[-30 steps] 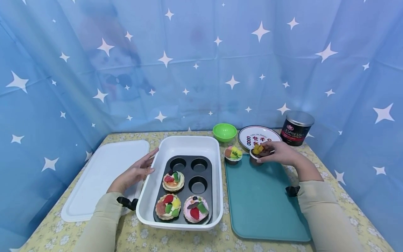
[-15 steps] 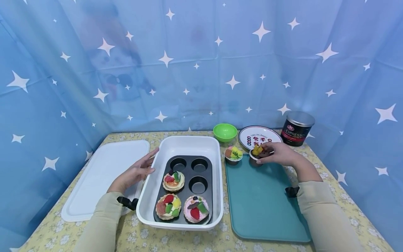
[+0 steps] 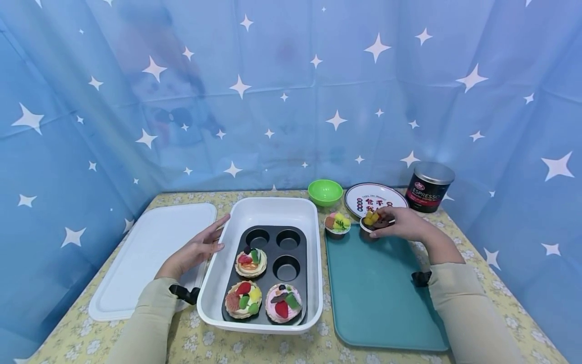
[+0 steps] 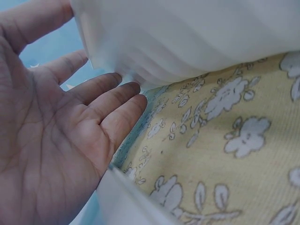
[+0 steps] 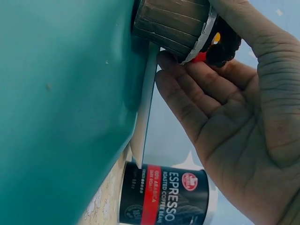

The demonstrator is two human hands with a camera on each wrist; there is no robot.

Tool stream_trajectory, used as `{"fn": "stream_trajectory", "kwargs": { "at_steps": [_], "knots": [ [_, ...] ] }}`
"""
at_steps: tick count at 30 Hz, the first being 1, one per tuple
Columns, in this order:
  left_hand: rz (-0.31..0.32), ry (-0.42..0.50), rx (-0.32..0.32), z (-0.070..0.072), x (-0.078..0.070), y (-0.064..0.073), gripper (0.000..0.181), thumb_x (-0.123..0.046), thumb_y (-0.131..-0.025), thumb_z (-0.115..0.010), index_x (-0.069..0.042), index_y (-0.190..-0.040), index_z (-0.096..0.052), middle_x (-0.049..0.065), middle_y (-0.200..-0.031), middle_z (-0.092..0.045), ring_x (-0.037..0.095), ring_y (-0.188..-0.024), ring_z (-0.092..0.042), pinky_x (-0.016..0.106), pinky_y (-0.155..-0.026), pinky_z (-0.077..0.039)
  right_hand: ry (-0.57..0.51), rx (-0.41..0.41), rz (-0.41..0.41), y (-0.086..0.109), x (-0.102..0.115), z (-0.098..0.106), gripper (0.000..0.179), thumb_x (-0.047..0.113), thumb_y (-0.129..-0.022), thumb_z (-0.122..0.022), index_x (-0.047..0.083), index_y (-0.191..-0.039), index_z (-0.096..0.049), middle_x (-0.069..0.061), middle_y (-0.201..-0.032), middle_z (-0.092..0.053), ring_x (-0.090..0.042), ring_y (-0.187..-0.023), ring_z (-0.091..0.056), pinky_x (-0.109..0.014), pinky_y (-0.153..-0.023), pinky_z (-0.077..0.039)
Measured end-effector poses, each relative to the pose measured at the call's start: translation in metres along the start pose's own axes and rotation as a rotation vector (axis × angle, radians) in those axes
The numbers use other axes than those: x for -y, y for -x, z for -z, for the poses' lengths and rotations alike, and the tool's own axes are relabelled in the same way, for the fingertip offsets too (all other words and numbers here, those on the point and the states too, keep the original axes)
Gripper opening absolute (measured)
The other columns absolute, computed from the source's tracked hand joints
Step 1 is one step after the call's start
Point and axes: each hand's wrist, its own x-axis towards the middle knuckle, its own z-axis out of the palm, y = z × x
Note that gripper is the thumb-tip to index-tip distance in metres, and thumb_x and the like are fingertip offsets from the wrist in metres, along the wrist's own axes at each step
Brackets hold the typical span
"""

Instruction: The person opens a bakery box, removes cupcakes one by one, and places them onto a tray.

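My right hand point(image 3: 403, 223) grips a chocolate cupcake point(image 3: 366, 233) with yellow pieces on top, at the far edge of the teal tray point(image 3: 382, 293). In the right wrist view its ridged brown cup point(image 5: 173, 21) sits between thumb and fingers, against the tray. To its left stands another cupcake point(image 3: 337, 225) with pink and yellow topping. My left hand point(image 3: 195, 251) touches the left wall of a white tub point(image 3: 320, 283), fingers mostly straight. Inside the tub lies a dark muffin pan point(image 3: 268, 275); a pink-topped tart point(image 3: 283, 303) and two cream-topped tarts point(image 3: 250, 262) fill some cups.
A white lid point(image 3: 150, 253) lies left of the tub. Behind the teal tray are a green bowl point(image 3: 325, 192), a white plate with red characters point(image 3: 364, 194) and an espresso coffee tin point(image 3: 429, 187). A starry blue curtain point(image 3: 291, 101) hangs behind the table.
Hardly anything differs. My right hand stays on the chocolate cupcake, which has shifted very slightly; my left hand keeps its place at the tub.
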Motion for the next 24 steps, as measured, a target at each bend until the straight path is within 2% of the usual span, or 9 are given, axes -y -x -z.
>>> {"fn": "stream_trajectory", "kwargs": {
  "at_steps": [12, 24],
  "knots": [
    [-0.001, -0.01, -0.003, -0.0003, 0.0004, 0.0006, 0.082, -0.014, -0.098, -0.058, -0.031, -0.164, -0.012, 0.013, -0.167, -0.013, 0.044, -0.148, -0.023, 0.059, -0.107, -0.039, -0.004, 0.035, 0.011, 0.0005, 0.0007, 0.0006, 0.083, 0.054, -0.081, -0.08, -0.001, -0.138, -0.056, -0.022, -0.126, -0.063, -0.04, -0.118, -0.058, -0.056, -0.097, -0.047],
    [-0.002, -0.013, -0.005, -0.0005, 0.0, 0.001, 0.082, -0.014, -0.098, -0.058, -0.031, -0.164, -0.012, 0.013, -0.167, -0.014, 0.044, -0.148, -0.024, 0.059, -0.106, -0.04, 0.02, 0.043, 0.028, 0.0009, 0.0034, 0.0004, 0.085, 0.054, -0.081, -0.08, 0.0, -0.14, -0.054, -0.021, -0.131, -0.06, -0.039, -0.12, -0.057, -0.057, -0.099, -0.044]
  ]
}}
